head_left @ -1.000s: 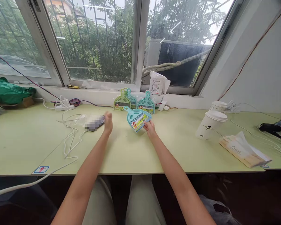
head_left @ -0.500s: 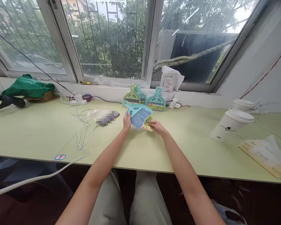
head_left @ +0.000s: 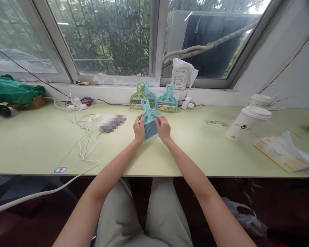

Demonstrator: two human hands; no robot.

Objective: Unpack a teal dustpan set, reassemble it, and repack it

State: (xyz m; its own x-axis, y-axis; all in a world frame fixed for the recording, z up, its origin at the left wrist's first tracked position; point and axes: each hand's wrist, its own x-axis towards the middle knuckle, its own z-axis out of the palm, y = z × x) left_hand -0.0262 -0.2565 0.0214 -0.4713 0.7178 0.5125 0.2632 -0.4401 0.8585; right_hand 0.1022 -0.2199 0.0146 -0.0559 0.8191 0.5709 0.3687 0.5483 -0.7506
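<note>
Above the table, between my two hands, is a small turquoise dustpan and brush set [head_left: 150,116], its handle pointing up and away and its blue-grey bristles toward me. My left hand [head_left: 138,129] is closed around its left edge, with the thumb on the front. At the right edge my right hand [head_left: 163,128] grips with fingers bent over the front. A printed label card [head_left: 216,123] lies flat on the table to the right, apart from both hands. Behind, a green packaged set [head_left: 138,97] and a turquoise packaged set [head_left: 167,99] lean upright against the wall, with another turquoise one partly hidden.
White lidded paper cups [head_left: 247,123] and a tissue pack [head_left: 283,152] stand on the right of the table [head_left: 190,151]. To the left are a tangled white cable [head_left: 81,137], a blurred-out object [head_left: 112,123], a power strip [head_left: 77,105] and a green bag [head_left: 14,89].
The label card has left my right hand and now lies on the table at the right. My right hand has moved onto the set, which is turned more upright. The view has tilted down slightly.
</note>
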